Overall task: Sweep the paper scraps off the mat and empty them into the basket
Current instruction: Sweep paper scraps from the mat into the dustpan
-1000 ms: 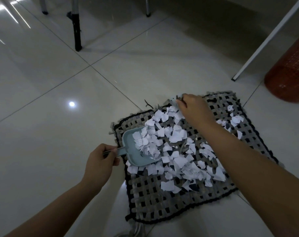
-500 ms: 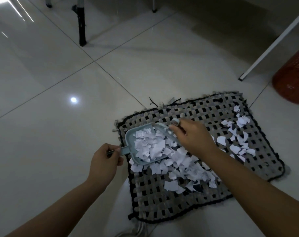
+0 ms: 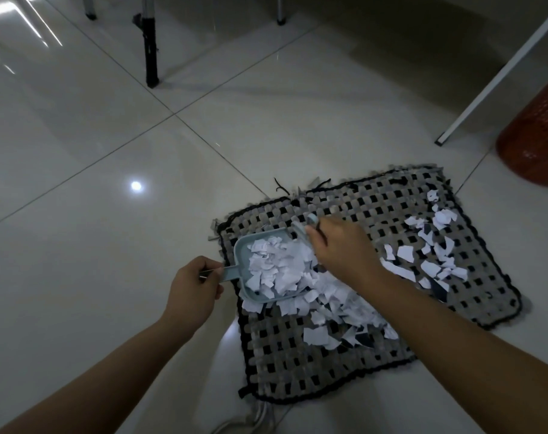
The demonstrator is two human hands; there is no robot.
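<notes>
The floor tiles [image 3: 110, 245] were glossy, mirroring lamps. The woven cloth mat [image 3: 297, 364] looked matt and rough, the dustpan [image 3: 244, 249] smooth plastic, the paper scraps [image 3: 279, 270] matt, the basket [image 3: 535, 139] perforated plastic.

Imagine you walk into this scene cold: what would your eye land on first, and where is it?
Probably the white paper scraps heaped mid-frame on the grey and black woven mat, many already in the pale blue dustpan at its left edge. The left hand grips the pan's handle while the right hand holds a small brush at the pan's mouth. An orange basket stands at the far right.
</notes>
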